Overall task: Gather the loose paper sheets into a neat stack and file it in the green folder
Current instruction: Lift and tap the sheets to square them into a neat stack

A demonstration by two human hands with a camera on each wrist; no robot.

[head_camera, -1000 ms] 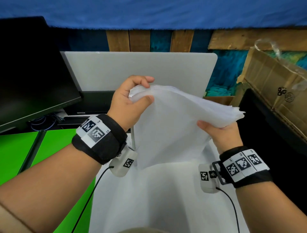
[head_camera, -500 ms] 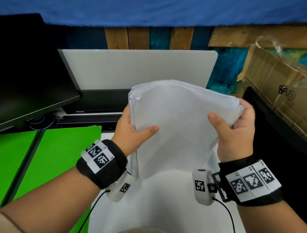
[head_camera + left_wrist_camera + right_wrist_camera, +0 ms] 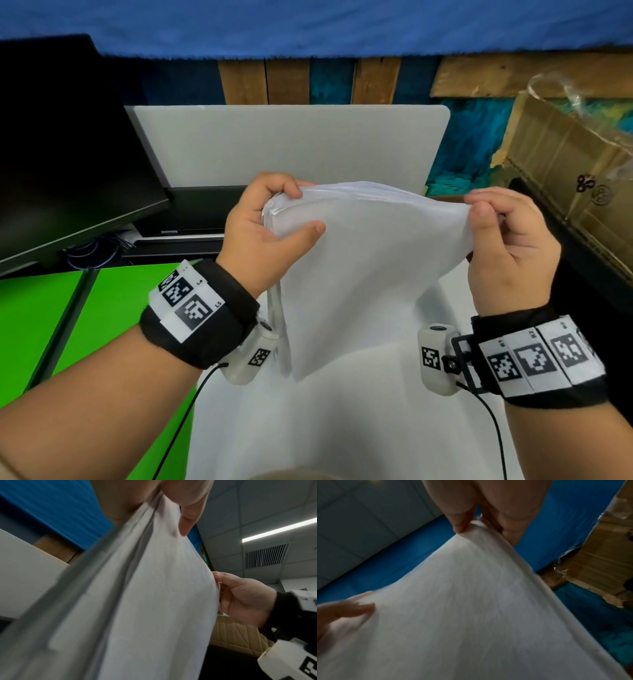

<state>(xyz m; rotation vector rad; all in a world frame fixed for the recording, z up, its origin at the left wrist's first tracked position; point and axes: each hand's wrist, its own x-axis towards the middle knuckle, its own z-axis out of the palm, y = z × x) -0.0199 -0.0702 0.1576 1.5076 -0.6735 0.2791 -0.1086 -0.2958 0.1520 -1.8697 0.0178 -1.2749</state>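
White table fills the lower middle of the head view, under a blue drape and wooden boards at the back. Above it both hands hold up a stack of white paper sheets by its top corners: the left hand is clamped on the left corner, thumb across the front, and the right hand pinches the right corner, so the sheets sag between them and hang down clear of the table. An open green folder lies flat on the left, partly hidden by the left forearm. Behind it stands a dark monitor, with a grey upright panel directly beyond the paper and a cardboard box at the right.

From the left wrist, the stack's layered edge shows, uneven, along with a ceiling light strip and vent. From the right wrist, the right thumb presses the paper's corner, and the left thumb lies on the sheet's face
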